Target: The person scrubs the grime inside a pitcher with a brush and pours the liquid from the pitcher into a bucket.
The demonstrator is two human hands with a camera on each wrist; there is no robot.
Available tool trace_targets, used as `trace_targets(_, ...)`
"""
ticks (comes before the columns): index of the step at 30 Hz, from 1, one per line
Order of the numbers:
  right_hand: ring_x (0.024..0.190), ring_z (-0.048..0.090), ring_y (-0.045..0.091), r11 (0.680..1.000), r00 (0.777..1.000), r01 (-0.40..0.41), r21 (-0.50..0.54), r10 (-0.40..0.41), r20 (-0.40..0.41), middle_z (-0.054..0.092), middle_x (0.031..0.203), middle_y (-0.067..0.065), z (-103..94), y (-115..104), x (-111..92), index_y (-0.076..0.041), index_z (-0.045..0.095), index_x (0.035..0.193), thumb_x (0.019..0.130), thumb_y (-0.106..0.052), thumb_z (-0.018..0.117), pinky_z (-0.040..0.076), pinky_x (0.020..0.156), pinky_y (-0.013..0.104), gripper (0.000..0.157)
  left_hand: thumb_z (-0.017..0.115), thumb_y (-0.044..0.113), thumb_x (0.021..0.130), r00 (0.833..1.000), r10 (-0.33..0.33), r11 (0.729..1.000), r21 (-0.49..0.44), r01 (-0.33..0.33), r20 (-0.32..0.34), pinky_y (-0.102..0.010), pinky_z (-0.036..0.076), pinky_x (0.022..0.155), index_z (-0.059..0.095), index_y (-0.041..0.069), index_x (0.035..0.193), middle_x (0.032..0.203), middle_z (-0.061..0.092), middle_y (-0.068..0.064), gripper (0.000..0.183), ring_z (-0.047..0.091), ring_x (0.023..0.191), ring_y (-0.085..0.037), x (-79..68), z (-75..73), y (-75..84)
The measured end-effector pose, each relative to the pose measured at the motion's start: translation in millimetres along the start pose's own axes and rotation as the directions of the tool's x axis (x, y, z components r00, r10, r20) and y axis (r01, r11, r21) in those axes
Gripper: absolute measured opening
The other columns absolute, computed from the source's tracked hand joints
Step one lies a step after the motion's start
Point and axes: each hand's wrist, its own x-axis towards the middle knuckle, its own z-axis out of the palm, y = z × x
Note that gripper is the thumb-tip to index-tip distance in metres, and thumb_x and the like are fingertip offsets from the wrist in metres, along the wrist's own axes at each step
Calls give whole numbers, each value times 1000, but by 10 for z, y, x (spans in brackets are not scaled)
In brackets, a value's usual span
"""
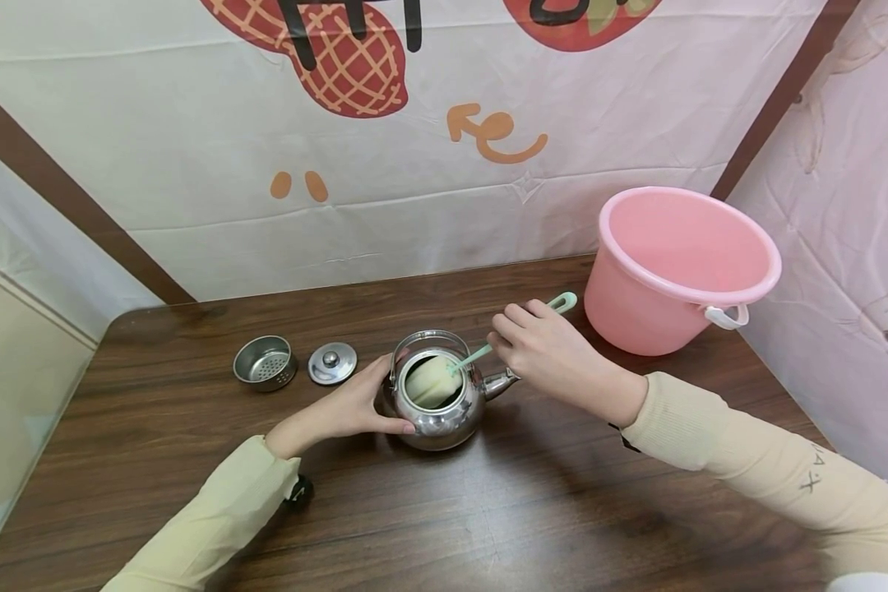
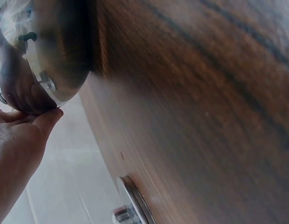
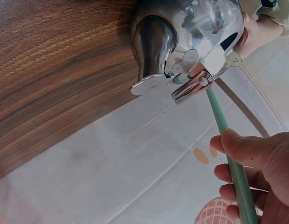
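A shiny steel kettle (image 1: 444,429) stands uncovered on the table, its spout pointing right. My left hand (image 1: 349,409) holds its left side, thumb at the front and fingers round the back. In my right hand (image 1: 551,353) is the mint-green handle of a sponge brush (image 3: 237,175), gripped between thumb and fingers. The brush's pale, bulky head (image 1: 431,382) sits inside the kettle's round mouth, its lower part hidden by the wall. Left of the kettle lies its steel lid (image 1: 332,363), knob up.
A steel strainer cup (image 1: 265,363) with a perforated bottom stands left of the lid. At the back right is a pink bucket (image 1: 636,304) with a white handle. A printed cloth (image 1: 414,238) hangs behind the brown wooden table (image 1: 562,510).
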Motion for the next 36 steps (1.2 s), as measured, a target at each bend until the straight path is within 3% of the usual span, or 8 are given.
trace_targets(11, 68, 41, 22, 999, 999, 25, 30, -24, -21, 45, 72, 4, -9, -46, 4, -6, 68, 81, 84, -5, 53, 33, 59, 29, 16, 81, 36, 64, 1000, -12, 1000, -12, 12, 5, -46, 30, 102, 30, -3, 137, 132, 43, -18, 97, 37, 124, -31, 5, -6, -4)
trace_targets(18, 67, 41, 21, 999, 1000, 26, 26, -26, 7, 45, 72, 4, -70, -82, -15, -7, 70, 85, 82, -7, 60, 32, 60, 29, 11, 81, 37, 64, 1000, -12, 1000, -19, 12, 5, -47, 31, 102, 30, -2, 137, 131, 44, -17, 97, 38, 124, -31, 0, -14, 2)
trace_targets(30, 66, 40, 21, 999, 999, 32, 25, -31, -9, 43, 71, 3, -84, -124, -5, -7, 67, 80, 84, -5, 52, 31, 59, 29, 16, 80, 38, 65, 1000, -20, 1000, -14, 20, 9, -47, 31, 102, 29, -2, 138, 132, 43, -17, 98, 37, 124, -31, -2, -21, 0)
trace_targets(36, 67, 41, 20, 999, 999, 28, 31, -27, -22, 45, 72, 3, -62, -149, 41, -7, 68, 82, 85, -7, 55, 32, 59, 28, 14, 80, 37, 65, 1000, -23, 999, -24, 23, 10, -47, 30, 102, 28, -2, 138, 133, 42, -17, 98, 36, 125, -32, -5, -14, 1)
